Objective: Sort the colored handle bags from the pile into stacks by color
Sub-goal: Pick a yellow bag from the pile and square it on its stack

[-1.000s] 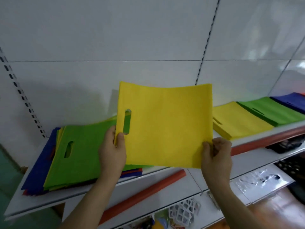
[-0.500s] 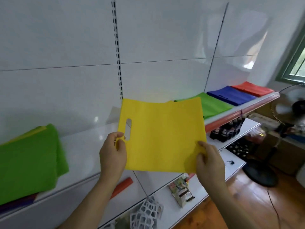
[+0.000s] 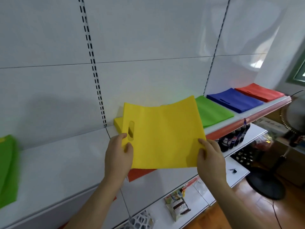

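I hold a yellow handle bag (image 3: 163, 136) flat in the air above the white shelf (image 3: 66, 159). My left hand (image 3: 118, 152) pinches its left edge by the handle slot. My right hand (image 3: 209, 156) pinches its lower right corner. Behind the bag, a corner of the yellow stack (image 3: 118, 123) shows on the shelf. To the right lie the green stack (image 3: 212, 111), the blue stack (image 3: 234, 100) and the red stack (image 3: 259, 92). The mixed pile, with a green bag (image 3: 7, 167) on top, sits at the far left edge.
A slotted upright (image 3: 92, 63) runs down the white back panel. The shelf's front edge has a red strip (image 3: 231, 128). Lower shelves hold dark bottles (image 3: 232, 139) and snack packets (image 3: 177, 205). A standing fan (image 3: 267, 184) is on the wooden floor at the right.
My view and both hands have swung right, carrying the yellow bag from over the mixed pile to over the yellow stack. The blue and red stacks have come into view.
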Demonstrator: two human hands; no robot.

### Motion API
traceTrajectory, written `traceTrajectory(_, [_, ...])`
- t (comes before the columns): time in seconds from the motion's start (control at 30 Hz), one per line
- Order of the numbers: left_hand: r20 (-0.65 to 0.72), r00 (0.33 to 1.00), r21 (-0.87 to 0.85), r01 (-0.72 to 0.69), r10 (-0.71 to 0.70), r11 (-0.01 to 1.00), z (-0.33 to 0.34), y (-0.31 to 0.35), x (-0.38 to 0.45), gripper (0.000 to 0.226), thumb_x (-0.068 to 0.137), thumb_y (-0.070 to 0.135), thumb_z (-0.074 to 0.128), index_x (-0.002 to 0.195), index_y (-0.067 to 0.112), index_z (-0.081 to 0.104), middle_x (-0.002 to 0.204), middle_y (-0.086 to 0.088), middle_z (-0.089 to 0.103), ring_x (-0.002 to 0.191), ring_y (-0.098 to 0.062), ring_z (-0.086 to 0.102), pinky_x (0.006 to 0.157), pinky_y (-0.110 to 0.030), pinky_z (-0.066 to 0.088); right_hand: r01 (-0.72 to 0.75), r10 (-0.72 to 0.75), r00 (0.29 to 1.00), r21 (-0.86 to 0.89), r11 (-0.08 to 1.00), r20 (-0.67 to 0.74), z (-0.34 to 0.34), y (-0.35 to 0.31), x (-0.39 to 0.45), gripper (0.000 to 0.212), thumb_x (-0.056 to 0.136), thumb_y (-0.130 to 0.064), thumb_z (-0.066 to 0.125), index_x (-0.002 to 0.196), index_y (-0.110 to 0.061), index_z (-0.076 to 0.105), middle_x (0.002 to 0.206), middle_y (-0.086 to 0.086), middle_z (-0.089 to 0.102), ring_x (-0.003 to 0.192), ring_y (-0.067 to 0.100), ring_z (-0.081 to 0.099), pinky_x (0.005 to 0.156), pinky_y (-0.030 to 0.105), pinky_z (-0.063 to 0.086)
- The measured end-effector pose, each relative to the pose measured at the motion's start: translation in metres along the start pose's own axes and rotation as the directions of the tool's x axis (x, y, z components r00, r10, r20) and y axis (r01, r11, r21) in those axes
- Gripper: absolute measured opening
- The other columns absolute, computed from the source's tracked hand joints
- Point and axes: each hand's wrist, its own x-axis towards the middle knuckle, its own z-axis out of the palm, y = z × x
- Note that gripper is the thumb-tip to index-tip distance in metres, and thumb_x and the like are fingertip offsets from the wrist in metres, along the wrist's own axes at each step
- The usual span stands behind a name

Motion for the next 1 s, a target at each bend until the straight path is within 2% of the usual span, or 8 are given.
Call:
traceTrajectory(0.13, [0.004, 0.999, 0.043, 0.031, -0.032, 0.999, 0.024, 0.000, 0.024, 0.044, 0.100, 0.029, 0.063, 0.141, 0.014, 0.057, 0.135, -0.001, 0.057, 0.121, -0.020, 0.057, 0.090, -0.030, 0.045, 0.078, -0.072, 0.995, -0.088, 0.993, 0.067, 0.015, 0.003, 0.049, 0.042, 0.106, -0.008, 0.048, 0.147, -0.012, 0.057, 0.142, 0.000, 0.050, 0.108, 0.026, 0.057, 0.084, 0.040, 0.052])
traceTrajectory(0.23, [0.000, 1.000, 0.139, 0.026, -0.026, 0.990, 0.036, -0.004, 0.035, 0.046, 0.099, 0.031, 0.062, 0.142, 0.014, 0.056, 0.132, -0.003, 0.057, 0.120, -0.023, 0.057, 0.091, -0.038, 0.051, 0.117, -0.106, 0.989, -0.109, 0.987, 0.104, 0.029, 0.004, 0.078, 0.044, 0.104, -0.005, 0.048, 0.147, -0.011, 0.056, 0.146, 0.002, 0.049, 0.111, 0.027, 0.058, 0.086, 0.039, 0.052])
traceTrajectory(0.47, [0.000, 0.997, 0.368, 0.074, -0.079, 0.927, 0.057, -0.011, 0.039, 0.057, 0.097, 0.048, 0.057, 0.142, 0.014, 0.052, 0.134, -0.003, 0.054, 0.121, -0.026, 0.052, 0.098, -0.042, 0.051, 0.196, -0.166, 0.963, -0.130, 0.972, 0.210, 0.072, 0.024, 0.125, 0.049, 0.097, 0.001, 0.052, 0.145, -0.009, 0.057, 0.141, 0.005, 0.053, 0.110, 0.033, 0.059, 0.083, 0.046, 0.056])
traceTrajectory(0.57, [0.012, 0.990, 0.448, 0.119, -0.139, 0.886, 0.064, -0.009, 0.040, 0.059, 0.097, 0.047, 0.055, 0.144, 0.012, 0.049, 0.135, -0.005, 0.052, 0.123, -0.028, 0.051, 0.102, -0.042, 0.048, 0.241, -0.194, 0.944, -0.157, 0.958, 0.265, 0.087, 0.033, 0.139, 0.049, 0.096, -0.007, 0.056, 0.145, -0.006, 0.057, 0.139, 0.010, 0.054, 0.112, 0.036, 0.058, 0.085, 0.048, 0.056])
traceTrajectory(0.7, [-0.014, 0.979, 0.522, 0.182, -0.205, 0.833, 0.072, 0.000, 0.037, 0.054, 0.097, 0.043, 0.056, 0.141, 0.012, 0.051, 0.133, -0.006, 0.055, 0.119, -0.029, 0.053, 0.098, -0.042, 0.047, 0.404, -0.321, 0.879, -0.196, 0.894, 0.352, 0.099, 0.045, 0.153, 0.053, 0.090, -0.015, 0.066, 0.140, 0.000, 0.058, 0.131, 0.018, 0.060, 0.114, 0.039, 0.057, 0.093, 0.051, 0.053])
traceTrajectory(0.87, [-0.070, 0.960, 0.600, 0.257, -0.269, 0.758, 0.079, 0.010, 0.035, 0.050, 0.096, 0.040, 0.058, 0.138, 0.013, 0.056, 0.128, -0.009, 0.058, 0.112, -0.033, 0.058, 0.090, -0.044, 0.049, 0.493, -0.345, 0.810, -0.233, 0.838, 0.475, 0.106, 0.053, 0.163, 0.063, 0.092, -0.042, 0.052, 0.137, 0.001, 0.059, 0.136, 0.021, 0.058, 0.119, 0.041, 0.056, 0.098, 0.051, 0.052])
traceTrajectory(1.0, [-0.102, 0.951, 0.615, 0.291, -0.291, 0.733, 0.085, 0.013, 0.030, 0.050, 0.096, 0.046, 0.057, 0.135, 0.014, 0.058, 0.123, -0.010, 0.062, 0.107, -0.034, 0.061, 0.086, -0.043, 0.051, 0.529, -0.366, 0.781, -0.225, 0.818, 0.506, 0.108, 0.055, 0.165, 0.060, 0.092, -0.044, 0.059, 0.131, 0.002, 0.060, 0.136, 0.023, 0.057, 0.117, 0.043, 0.056, 0.093, 0.051, 0.055])
